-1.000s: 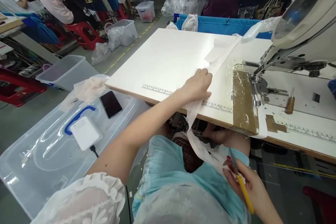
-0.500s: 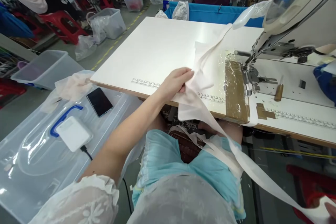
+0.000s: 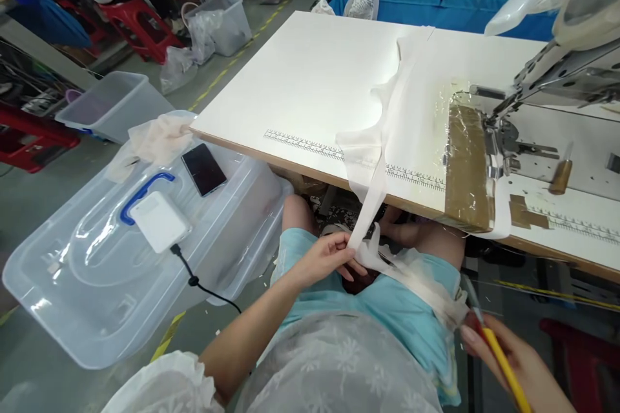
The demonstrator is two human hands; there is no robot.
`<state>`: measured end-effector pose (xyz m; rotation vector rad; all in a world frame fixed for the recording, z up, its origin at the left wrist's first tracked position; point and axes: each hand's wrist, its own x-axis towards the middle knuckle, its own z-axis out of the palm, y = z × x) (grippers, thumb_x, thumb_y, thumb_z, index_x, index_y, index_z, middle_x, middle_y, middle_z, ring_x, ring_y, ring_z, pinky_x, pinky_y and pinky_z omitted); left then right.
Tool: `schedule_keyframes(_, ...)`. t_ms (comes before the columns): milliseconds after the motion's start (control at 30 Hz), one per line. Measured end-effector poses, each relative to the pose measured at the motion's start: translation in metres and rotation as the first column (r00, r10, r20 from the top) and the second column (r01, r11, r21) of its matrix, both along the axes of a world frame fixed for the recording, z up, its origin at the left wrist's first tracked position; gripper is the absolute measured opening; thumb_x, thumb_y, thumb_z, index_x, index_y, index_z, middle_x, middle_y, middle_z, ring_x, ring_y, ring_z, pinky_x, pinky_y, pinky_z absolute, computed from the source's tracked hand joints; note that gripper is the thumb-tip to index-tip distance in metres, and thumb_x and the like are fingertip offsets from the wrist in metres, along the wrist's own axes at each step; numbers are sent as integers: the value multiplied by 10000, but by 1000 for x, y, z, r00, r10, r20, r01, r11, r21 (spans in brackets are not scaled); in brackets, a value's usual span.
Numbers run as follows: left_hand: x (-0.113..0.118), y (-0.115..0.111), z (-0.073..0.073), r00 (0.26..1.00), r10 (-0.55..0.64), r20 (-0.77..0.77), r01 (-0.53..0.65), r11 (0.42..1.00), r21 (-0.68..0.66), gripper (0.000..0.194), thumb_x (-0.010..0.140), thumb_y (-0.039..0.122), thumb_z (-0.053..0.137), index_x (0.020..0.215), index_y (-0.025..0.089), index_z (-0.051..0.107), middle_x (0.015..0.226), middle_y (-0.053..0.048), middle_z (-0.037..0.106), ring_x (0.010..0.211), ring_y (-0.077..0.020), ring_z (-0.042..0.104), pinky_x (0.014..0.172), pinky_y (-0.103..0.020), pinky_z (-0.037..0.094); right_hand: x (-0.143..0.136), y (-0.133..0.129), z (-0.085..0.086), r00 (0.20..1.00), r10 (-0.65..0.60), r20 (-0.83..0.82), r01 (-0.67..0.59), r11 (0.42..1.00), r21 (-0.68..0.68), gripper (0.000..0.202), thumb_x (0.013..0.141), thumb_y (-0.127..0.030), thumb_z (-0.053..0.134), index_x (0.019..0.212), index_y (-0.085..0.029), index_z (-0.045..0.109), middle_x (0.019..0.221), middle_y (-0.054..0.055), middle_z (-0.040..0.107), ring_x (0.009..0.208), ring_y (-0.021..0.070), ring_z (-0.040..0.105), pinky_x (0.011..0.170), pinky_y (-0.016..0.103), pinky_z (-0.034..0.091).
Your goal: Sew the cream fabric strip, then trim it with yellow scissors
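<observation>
Head-worn view, looking down, close over lap

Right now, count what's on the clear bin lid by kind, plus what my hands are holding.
Phone: 1
Charger: 1
Cloth: 1
White strip, in left hand: 1
Yellow tool, in right hand: 1
Total: 5

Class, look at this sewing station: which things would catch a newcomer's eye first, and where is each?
A long white fabric strip runs across the white sewing table and hangs over its front edge to the left hand, which pinches it above the lap. At lower right, the right hand holds a yellow-handled tool. On the left floor sits a clear plastic storage box with a dark phone on top.
</observation>
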<state>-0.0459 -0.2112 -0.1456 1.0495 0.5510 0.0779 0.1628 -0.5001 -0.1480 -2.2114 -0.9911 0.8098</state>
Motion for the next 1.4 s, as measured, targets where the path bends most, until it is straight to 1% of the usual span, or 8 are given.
schedule_keyframes(67, -2, -7, 1, 1000, 11, -1, -11, 1000, -13, 476, 794, 581, 678, 917, 133, 580, 700, -69, 706, 637, -201, 725, 518, -231, 545, -14, 30, 3, 962, 188, -197, -194, 981, -9, 422, 868, -640, 536, 783, -229, 581, 687, 12, 596, 616, 188, 577, 559, 279, 512)
schedule_keyframes(167, -7, -11, 2, 1000, 9, -20, -10, 999, -39, 474, 799, 591, 675, 872, 130, 594, 649, -65, 706, 598, -191, 717, 503, -218, 529, -21, 75, 14, 875, 351, -334, -371, 929, 3, 378, 918, -577, 508, 775, -227, 521, 721, -10, 514, 640, 159, 492, 573, 263, 454)
schedule_keyframes(300, -12, -10, 1, 999, 13, -45, -17, 995, -93, 475, 770, 577, 716, 850, 118, 623, 675, -95, 729, 649, -203, 732, 525, -215, 529, -14, 119, 22, 792, 485, -372, -520, 854, 5, 390, 885, -564, 579, 728, -229, 457, 681, -40, 411, 615, 141, 404, 541, 257, 373)
schedule_keyframes(433, -14, -10, 1, 997, 55, -56, -61, 991, -121, 478, 757, 574, 731, 860, 119, 627, 661, -86, 727, 637, -202, 733, 531, -214, 530, -8, 142, 18, 723, 582, -372, -627, 779, 0, 445, 862, -601, 592, 691, -227, 422, 650, -56, 365, 586, 124, 345, 508, 249, 293)
schedule_keyframes(633, -15, -10, 2, 996, 70, -47, -74, 992, -99, 445, 787, 561, 705, 848, 125, 636, 643, -66, 717, 615, -183, 727, 491, -184, 497, -8, 153, 14, 710, 639, -296, -673, 739, -21, 487, 857, -653, 550, 662, -226, 417, 631, -55, 375, 573, 127, 368, 515, 244, 305)
schedule_keyframes(900, -11, -8, -2, 998, 49, -37, -51, 997, -62, 440, 794, 559, 696, 838, 125, 645, 583, -52, 694, 556, -167, 703, 425, -169, 424, -8, 147, 20, 758, 652, 1, -641, 746, -181, 466, 871, -640, 535, 675, -226, 454, 608, -23, 512, 541, 154, 469, 505, 262, 303)
schedule_keyframes(1200, -14, -7, -3, 999, 41, -26, -42, 998, -39, 400, 829, 517, 679, 842, 117, 664, 604, -60, 706, 565, -156, 700, 447, -168, 436, -16, 150, 21, 783, 620, 55, -604, 779, -170, 512, 866, -667, 485, 606, -234, 394, 526, -17, 491, 491, 151, 444, 493, 270, 262)
schedule_keyframes(1400, -12, -6, -2, 998, 43, -37, -44, 998, -43, 435, 797, 552, 693, 818, 119, 657, 591, -55, 698, 546, -157, 691, 445, -176, 435, -17, 151, 23, 749, 645, 150, -610, 760, -224, 500, 886, -668, 428, 631, -245, 349, 562, 6, 525, 505, 169, 470, 501, 278, 246)
